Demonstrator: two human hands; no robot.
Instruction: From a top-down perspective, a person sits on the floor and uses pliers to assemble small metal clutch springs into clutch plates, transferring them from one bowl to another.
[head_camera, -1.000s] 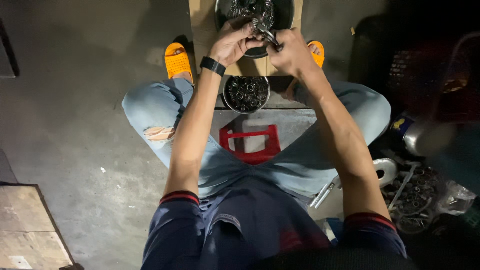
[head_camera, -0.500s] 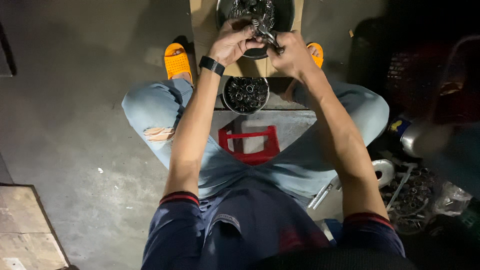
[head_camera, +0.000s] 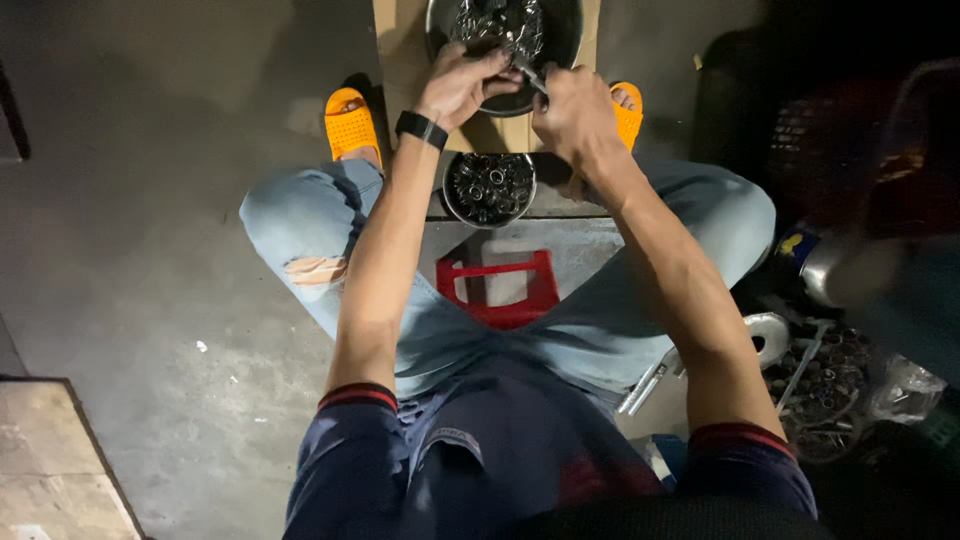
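Risk first: both hands work right over the rim of the big pan (head_camera: 560, 45), which sits on a cardboard sheet (head_camera: 400, 60). If grip slips, the small metal part (head_camera: 530, 72) likely drops back into the pile or onto the concrete floor (head_camera: 150, 250); dim light, hard to find again. The small bowl (head_camera: 489, 188), just below the pan toward the person, is full of loose bits and close to the knees; a knock could spill it.

Left hand (head_camera: 462, 82) curled narrow, fingertips pinching at the part. Right hand (head_camera: 575, 115) closed on the same part. Exact hold unclear, pic too dark.

Part: thin, shiny, elongated, at the pan's near rim, between both hands. Pan contents: tangled shiny metal pcs.
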